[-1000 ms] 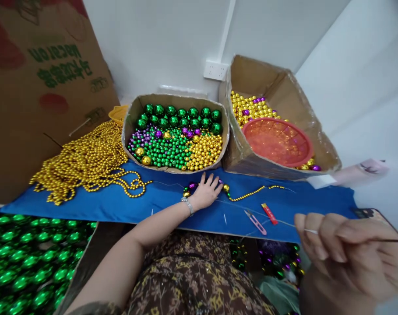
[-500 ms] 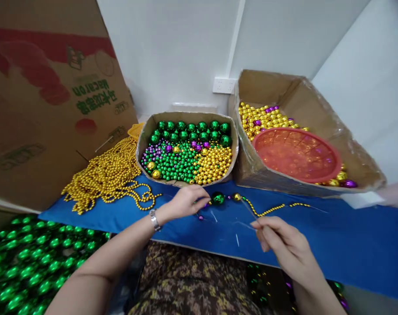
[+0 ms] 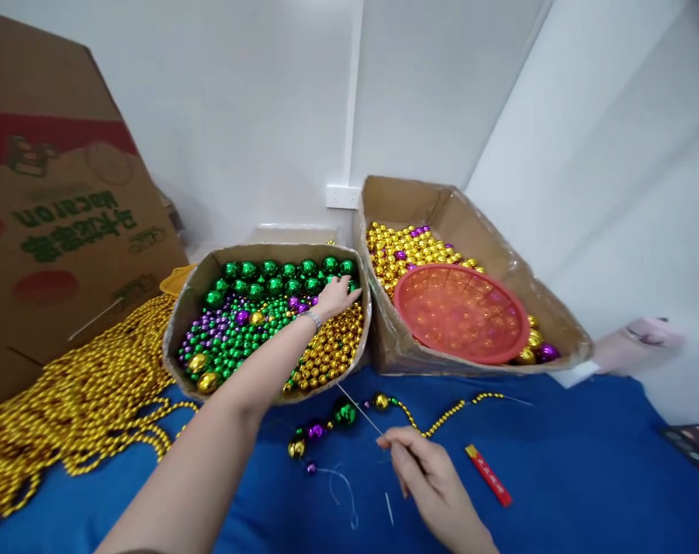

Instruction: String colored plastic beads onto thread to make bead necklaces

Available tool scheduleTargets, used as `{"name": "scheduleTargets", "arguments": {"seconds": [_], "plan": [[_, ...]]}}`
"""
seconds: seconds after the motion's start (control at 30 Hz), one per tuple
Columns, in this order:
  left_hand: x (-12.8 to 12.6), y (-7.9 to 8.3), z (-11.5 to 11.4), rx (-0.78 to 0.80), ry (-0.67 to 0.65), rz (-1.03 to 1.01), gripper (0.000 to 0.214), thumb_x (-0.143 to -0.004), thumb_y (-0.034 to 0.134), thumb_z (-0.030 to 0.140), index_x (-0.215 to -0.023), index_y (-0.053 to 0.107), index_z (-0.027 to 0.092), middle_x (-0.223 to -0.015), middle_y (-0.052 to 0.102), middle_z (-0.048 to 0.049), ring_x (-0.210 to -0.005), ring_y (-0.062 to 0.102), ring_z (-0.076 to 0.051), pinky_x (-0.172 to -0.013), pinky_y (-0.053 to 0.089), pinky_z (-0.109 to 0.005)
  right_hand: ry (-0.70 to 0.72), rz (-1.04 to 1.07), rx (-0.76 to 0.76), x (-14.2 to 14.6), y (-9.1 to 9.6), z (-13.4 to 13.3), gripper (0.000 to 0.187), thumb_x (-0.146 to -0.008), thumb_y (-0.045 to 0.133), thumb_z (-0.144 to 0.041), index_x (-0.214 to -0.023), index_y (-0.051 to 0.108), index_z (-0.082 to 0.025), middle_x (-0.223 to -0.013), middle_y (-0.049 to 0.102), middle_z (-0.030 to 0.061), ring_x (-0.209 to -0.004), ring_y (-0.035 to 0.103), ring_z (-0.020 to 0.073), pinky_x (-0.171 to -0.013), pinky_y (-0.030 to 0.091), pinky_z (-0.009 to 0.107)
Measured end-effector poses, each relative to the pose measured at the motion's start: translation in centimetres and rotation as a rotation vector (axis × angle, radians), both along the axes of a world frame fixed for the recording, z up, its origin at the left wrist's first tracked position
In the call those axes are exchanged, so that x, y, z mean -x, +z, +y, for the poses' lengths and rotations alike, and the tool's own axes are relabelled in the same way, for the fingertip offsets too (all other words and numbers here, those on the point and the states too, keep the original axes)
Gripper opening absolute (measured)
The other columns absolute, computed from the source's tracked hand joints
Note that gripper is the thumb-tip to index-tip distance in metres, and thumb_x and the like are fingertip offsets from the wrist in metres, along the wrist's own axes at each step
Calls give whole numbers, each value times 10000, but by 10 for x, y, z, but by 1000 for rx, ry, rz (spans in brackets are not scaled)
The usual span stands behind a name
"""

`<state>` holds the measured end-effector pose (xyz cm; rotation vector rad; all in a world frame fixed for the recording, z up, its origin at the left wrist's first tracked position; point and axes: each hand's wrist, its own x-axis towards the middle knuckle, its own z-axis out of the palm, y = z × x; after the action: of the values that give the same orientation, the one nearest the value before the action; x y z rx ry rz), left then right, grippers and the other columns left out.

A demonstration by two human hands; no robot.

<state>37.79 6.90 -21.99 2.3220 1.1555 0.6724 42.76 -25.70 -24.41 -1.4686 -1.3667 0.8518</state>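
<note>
My left hand [image 3: 333, 298] reaches into the low cardboard box [image 3: 170, 350], over the right end of the large green beads [image 3: 288, 271]. Its fingers are spread, and they partly cover a green bead. Below them lie small gold beads [image 3: 324, 346]; small green beads [image 3: 225, 346] fill the middle. Between thumb and fingers, my right hand [image 3: 424, 473] pinches a thin needle [image 3: 361, 410] that points up and left. A bead string on the blue cloth has a big green bead [image 3: 344, 411], a gold bead [image 3: 381, 400] and a small-bead gold strand [image 3: 441, 419].
A heap of gold bead strands [image 3: 95, 377] covers the left side. At right, a larger carton [image 3: 387, 335] holds gold and purple beads and a red basket [image 3: 461, 315]. A red packet [image 3: 487, 475] and a phone-like object [image 3: 695, 446] lie on the blue cloth [image 3: 580, 477].
My left hand has left the bead string and moved up into the bead box, its fingers now spread. My right hand still pinches the needle. The view has shifted right and up.
</note>
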Motion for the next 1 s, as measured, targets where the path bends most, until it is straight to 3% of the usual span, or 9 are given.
{"name": "scheduleTargets", "arguments": {"seconds": [0.13,0.2,0.3,0.33,0.43,0.5,0.63,0.73,1.0], "plan": [[-18,-6,9,96,-4,-40,422,-785,672,334,-1137,586,119,-1085,629,-167,-1082,584,-294,-954,430,-399,-43,26,7,-3,-2,-1,395,-962,405,-479,-969,651,-170,-562,496,-32,-477,489,97,-491,400,204],[-10,-2,4,130,-20,-89,408,-783,673,302,-1134,580,118,-1112,624,-169,-1094,575,-288,-967,432,-404,-66,43,25,-5,-4,-3,401,-956,409,-495,-961,644,-171,-571,502,-28,-484,499,106,-490,411,211],[23,7,-18,215,-51,-229,402,-881,540,358,-1230,510,161,-1156,615,-130,-1005,620,-227,-882,503,-370,-119,79,5,-6,-10,-4,378,-957,412,-485,-982,624,-173,-578,511,-24,-511,528,122,-509,445,222],[39,9,-28,301,-78,-335,407,-911,481,384,-1266,477,184,-1153,618,-111,-938,643,-202,-822,531,-350,-145,93,-20,-5,-12,-4,357,-961,414,-468,-1005,614,-176,-581,515,-23,-523,541,128,-524,460,228],[91,12,-65,811,-198,-890,411,-891,520,394,-1265,483,227,-1070,648,-60,-810,679,-187,-714,561,-317,-194,97,-115,1,-15,-1,285,-967,421,-417,-1073,593,-215,-592,545,-16,-534,573,151,-537,493,249],[122,9,-89,1006,-184,-1082,377,-873,552,389,-1213,526,228,-988,668,-37,-815,687,-199,-700,564,-295,-160,24,-167,8,-15,1,250,-965,430,-391,-1076,600,-244,-594,573,-13,-522,589,162,-508,494,250],[163,-2,-129,1063,-58,-1157,378,-872,546,448,-1174,540,220,-949,673,-46,-824,689,-192,-646,558,-243,-113,-221,-284,22,-12,7,202,-963,453,-306,-1029,623,-221,-754,688,20,-622,664,154,-605,535,233],[180,-8,-149,1092,-45,-1203,434,-854,584,462,-1222,514,245,-1015,660,-61,-838,684,-188,-625,552,-232,-104,-343,-368,32,-12,10,184,-964,455,-260,-1021,619,-203,-890,722,55,-750,699,166,-721,551,249],[203,-10,-174,1052,-39,-1210,391,-824,628,321,-1195,520,262,-1073,632,-50,-951,668,-210,-763,559,-308,-64,-451,-411,48,-15,13,192,-970,441,-234,-1020,620,-186,-884,729,66,-749,703,170,-729,558,276]]}}
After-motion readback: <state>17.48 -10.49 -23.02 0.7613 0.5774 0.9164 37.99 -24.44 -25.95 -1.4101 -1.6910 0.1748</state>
